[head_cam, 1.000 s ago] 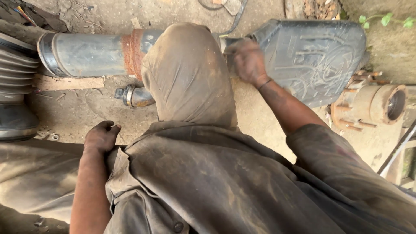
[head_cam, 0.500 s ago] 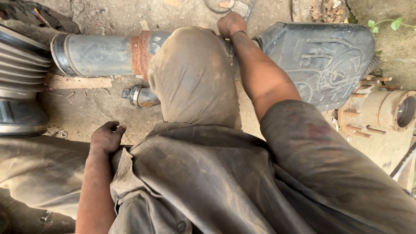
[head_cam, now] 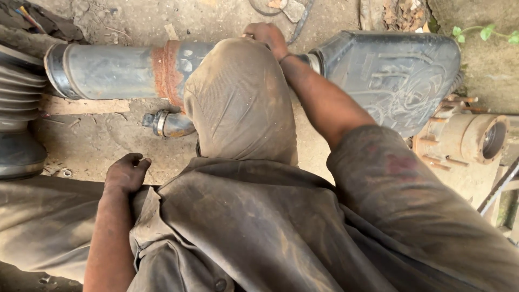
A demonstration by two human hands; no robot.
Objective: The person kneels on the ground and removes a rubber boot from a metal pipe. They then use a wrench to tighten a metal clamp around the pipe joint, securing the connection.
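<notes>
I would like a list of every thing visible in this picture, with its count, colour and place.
metal pipe: one, grey with a rusty band, lying across the ground at top left
grey housing: one, dark grey, joined to the pipe at top right
small elbow pipe: one, grey, on the ground below the pipe
ribbed hose: one, black, left edge
rusty hub: one, brown, right edge
green sprig: one, top right corner
raised knee: one, in dirty brown trousers, centre
left hand: resting on the thigh cloth, fingers curled
right hand: on the pipe's top, beyond the knee; what it grips is hidden
</notes>
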